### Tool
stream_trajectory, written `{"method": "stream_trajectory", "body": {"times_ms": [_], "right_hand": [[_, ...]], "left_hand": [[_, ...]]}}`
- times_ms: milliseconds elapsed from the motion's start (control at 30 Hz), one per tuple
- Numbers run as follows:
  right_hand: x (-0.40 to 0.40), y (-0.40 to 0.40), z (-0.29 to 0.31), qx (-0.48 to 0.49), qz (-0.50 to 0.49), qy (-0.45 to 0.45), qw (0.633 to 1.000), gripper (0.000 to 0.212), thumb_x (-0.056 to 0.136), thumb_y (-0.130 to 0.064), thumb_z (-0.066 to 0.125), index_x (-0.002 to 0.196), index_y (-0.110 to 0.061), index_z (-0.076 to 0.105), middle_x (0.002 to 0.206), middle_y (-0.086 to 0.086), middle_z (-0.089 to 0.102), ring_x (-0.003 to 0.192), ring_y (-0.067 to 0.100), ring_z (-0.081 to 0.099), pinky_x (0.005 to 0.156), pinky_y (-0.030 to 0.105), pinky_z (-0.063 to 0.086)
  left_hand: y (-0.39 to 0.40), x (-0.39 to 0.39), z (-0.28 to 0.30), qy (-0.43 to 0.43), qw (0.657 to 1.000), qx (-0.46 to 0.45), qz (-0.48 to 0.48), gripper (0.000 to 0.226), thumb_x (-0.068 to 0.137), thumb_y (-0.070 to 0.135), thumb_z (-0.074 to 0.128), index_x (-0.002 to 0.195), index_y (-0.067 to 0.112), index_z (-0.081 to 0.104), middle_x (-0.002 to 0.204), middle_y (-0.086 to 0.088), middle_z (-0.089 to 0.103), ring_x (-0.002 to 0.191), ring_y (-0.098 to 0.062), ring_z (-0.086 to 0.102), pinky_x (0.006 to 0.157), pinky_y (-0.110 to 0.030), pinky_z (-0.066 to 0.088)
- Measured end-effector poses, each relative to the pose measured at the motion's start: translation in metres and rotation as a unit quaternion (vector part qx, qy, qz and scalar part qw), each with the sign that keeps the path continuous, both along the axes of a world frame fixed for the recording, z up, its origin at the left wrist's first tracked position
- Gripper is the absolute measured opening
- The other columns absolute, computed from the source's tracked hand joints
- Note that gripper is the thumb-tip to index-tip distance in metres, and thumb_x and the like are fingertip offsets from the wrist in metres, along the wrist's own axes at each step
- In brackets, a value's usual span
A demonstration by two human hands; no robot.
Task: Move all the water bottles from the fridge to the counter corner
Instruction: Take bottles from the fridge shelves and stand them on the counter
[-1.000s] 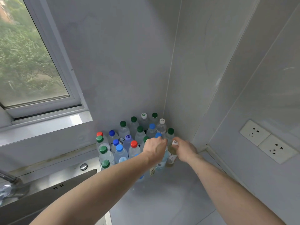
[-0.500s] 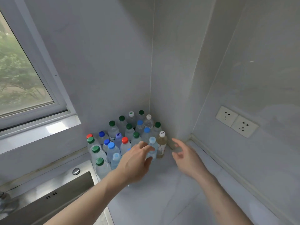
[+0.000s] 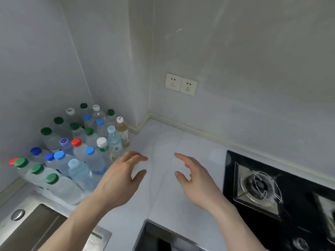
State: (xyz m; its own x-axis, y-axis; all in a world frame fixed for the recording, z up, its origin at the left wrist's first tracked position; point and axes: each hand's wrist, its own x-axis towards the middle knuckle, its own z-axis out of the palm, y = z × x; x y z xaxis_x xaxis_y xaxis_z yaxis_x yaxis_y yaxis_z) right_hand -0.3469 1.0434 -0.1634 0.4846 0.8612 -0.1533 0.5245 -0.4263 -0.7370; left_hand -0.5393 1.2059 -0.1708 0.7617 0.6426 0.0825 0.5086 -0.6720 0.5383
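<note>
Several water bottles (image 3: 79, 153) with green, blue, red and white caps stand packed together in the counter corner at the left. At the group's right edge stand a yellowish bottle with a white cap (image 3: 123, 132) and a clear bottle with a pale blue cap (image 3: 114, 140). My left hand (image 3: 121, 176) hovers just in front of these, fingers spread, holding nothing. My right hand (image 3: 195, 178) is further right over the bare white counter (image 3: 163, 142), also open and empty. The fridge is out of view.
A black gas hob (image 3: 275, 192) with a metal burner fills the right side. A steel sink (image 3: 30, 229) lies at the lower left. A double wall socket (image 3: 181, 84) sits on the back wall. The counter's front edge drops at the bottom centre.
Both hands let go of the two rightmost bottles and drew back from the group, fingers opening. My view swung right, losing the window and bringing in the hob.
</note>
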Motion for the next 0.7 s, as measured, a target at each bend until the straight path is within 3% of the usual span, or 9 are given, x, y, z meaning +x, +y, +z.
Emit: {"method": "stream_trajectory", "body": {"times_ms": [100, 167, 400, 600, 700], "right_hand": [[-0.010, -0.047, 0.003, -0.014, -0.057, -0.010, 0.998, 0.053, 0.106, -0.032, 0.053, 0.154, -0.046, 0.037, 0.153, -0.026, 0.038, 0.141, -0.003, 0.038, 0.120, 0.028, 0.034], [-0.017, -0.087, 0.007, -0.016, -0.103, -0.022, 0.994, 0.054, 0.105, -0.031, 0.056, 0.154, -0.044, 0.039, 0.153, -0.024, 0.041, 0.140, -0.002, 0.040, 0.119, 0.028, 0.036], [-0.027, -0.206, 0.023, 0.016, -0.251, -0.018, 0.968, 0.054, 0.103, -0.032, 0.060, 0.151, -0.050, 0.042, 0.146, -0.030, 0.044, 0.140, -0.004, 0.041, 0.119, 0.035, 0.040], [-0.029, -0.331, 0.033, 0.030, -0.351, -0.032, 0.935, 0.054, 0.103, -0.033, 0.059, 0.150, -0.052, 0.040, 0.137, -0.042, 0.038, 0.139, -0.006, 0.040, 0.117, 0.028, 0.039], [-0.031, -0.398, 0.037, 0.029, -0.393, -0.034, 0.918, 0.053, 0.103, -0.035, 0.059, 0.151, -0.050, 0.041, 0.146, -0.035, 0.040, 0.141, -0.003, 0.040, 0.118, 0.029, 0.038]], "left_hand": [[-0.023, 0.010, -0.004, 0.004, 0.999, -0.016, -0.052, 0.035, 0.100, 0.034, 0.062, 0.134, 0.033, 0.059, 0.137, 0.017, 0.050, 0.081, -0.013, 0.049, 0.086, -0.024, 0.037], [-0.047, 0.020, -0.005, -0.002, 0.995, -0.024, -0.099, 0.035, 0.099, 0.033, 0.062, 0.134, 0.033, 0.060, 0.137, 0.016, 0.051, 0.076, -0.013, 0.048, 0.085, -0.025, 0.039], [-0.135, 0.069, 0.017, 0.001, 0.967, -0.010, -0.255, 0.034, 0.100, 0.033, 0.060, 0.134, 0.034, 0.059, 0.137, 0.019, 0.050, 0.100, -0.012, 0.055, 0.096, -0.023, 0.042], [-0.244, 0.123, 0.033, -0.010, 0.927, 0.015, -0.374, 0.036, 0.100, 0.035, 0.059, 0.136, 0.037, 0.057, 0.138, 0.018, 0.050, 0.115, -0.010, 0.054, 0.103, -0.024, 0.041], [-0.304, 0.148, 0.039, -0.015, 0.908, 0.013, -0.419, 0.039, 0.100, 0.037, 0.059, 0.139, 0.037, 0.055, 0.140, 0.020, 0.049, 0.128, -0.010, 0.050, 0.109, -0.028, 0.041]]}}
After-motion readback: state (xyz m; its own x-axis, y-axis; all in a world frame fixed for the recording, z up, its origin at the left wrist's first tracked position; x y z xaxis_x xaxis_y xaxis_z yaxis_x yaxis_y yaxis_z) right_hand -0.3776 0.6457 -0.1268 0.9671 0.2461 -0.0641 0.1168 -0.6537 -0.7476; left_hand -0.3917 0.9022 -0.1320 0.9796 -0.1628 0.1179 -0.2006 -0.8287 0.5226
